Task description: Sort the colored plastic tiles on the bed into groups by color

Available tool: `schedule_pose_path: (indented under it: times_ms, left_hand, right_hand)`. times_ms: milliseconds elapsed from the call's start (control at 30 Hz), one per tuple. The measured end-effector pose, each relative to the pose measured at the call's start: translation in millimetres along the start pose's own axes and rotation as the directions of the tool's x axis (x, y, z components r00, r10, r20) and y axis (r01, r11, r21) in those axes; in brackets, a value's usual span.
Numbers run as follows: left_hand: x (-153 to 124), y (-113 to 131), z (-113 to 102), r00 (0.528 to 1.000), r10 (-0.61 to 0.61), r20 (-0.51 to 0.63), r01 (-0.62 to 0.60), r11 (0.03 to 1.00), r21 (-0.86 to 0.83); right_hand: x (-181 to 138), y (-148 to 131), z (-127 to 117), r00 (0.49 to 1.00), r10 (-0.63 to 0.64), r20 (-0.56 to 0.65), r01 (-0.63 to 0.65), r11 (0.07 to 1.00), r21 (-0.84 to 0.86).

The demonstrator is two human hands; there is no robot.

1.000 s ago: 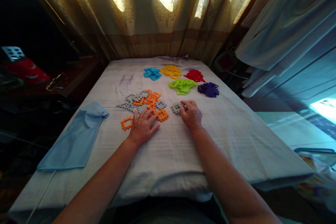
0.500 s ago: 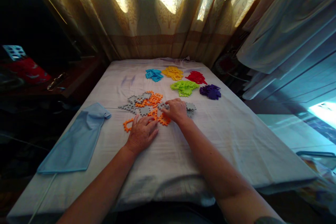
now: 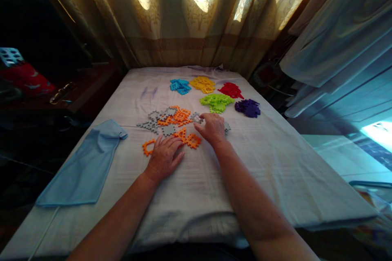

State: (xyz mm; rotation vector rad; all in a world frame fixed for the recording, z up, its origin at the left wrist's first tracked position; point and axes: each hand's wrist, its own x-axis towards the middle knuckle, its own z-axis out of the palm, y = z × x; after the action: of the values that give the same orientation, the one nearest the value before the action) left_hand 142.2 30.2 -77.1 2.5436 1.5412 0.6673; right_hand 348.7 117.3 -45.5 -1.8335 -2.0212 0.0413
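Observation:
My left hand lies on the cloth with its fingers spread, between an orange square frame piece and a few orange toothed pieces. My right hand is closed on a grey toothed puzzle piece, which sticks out to the left of the fingertips. Partly hidden behind that hand are more grey pieces. A mixed heap of orange pieces and grey pieces spreads beyond my left hand, with a flat grey square piece in front of it.
Farther back are separate piles in blue, yellow, red, lime green and dark purple. A light blue cloth bag with a cord lies at the left. Curtains hang behind the table.
My right hand has moved slightly right, drawing the grey piece away from the orange ones. My left hand stays about where it was. The view has shifted a little.

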Motion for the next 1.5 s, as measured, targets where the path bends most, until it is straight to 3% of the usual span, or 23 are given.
schedule_pose_path:
  times_ms: [267,467,667,767,900,1067,1267,1500]
  left_hand:
    - [0.0,0.2,0.2,0.999,-0.003,0.041,0.002,1.000,0.011]
    - [-0.3,1.4,-0.2,0.999,-0.012,0.051,0.011,1.000,0.013]
    - [-0.4,-0.7,0.9,1.000,-0.015,0.013,0.015,1.000,0.019]
    - [1.7,-5.7,-2.4,0.990,-0.112,-0.080,0.118,0.991,0.065]
    - [3.7,-16.7,-9.2,0.942,-0.275,-0.194,0.302,0.945,0.129]
    - [4.1,-24.0,-12.6,0.912,-0.341,-0.230,0.381,0.911,0.159]
    - [6.3,-26.0,-10.6,0.892,-0.407,-0.198,0.433,0.894,0.113]
    - [6.6,-32.1,-7.5,0.871,-0.435,-0.230,0.439,0.898,-0.036]
  right_hand:
    - [1.7,35.7,-10.9,0.982,0.186,0.026,-0.184,0.980,-0.071]
    - [0.1,34.6,-3.1,0.981,0.188,0.054,-0.182,0.979,-0.095]
    - [-1.3,27.8,-3.8,0.994,0.102,-0.036,-0.102,0.995,-0.021]
    - [-3.4,18.2,-5.0,0.999,0.024,-0.045,-0.023,0.999,0.025]
    - [-10.2,-6.1,-1.2,0.991,-0.135,-0.016,0.136,0.986,0.101]
    - [-19.3,-47.1,10.2,0.946,-0.316,0.064,0.305,0.942,0.141]
    - [-18.9,-82.1,18.4,0.944,-0.282,0.172,0.282,0.959,0.022]
    - [-13.5,-104.9,22.7,0.966,-0.171,0.195,0.176,0.984,-0.012]
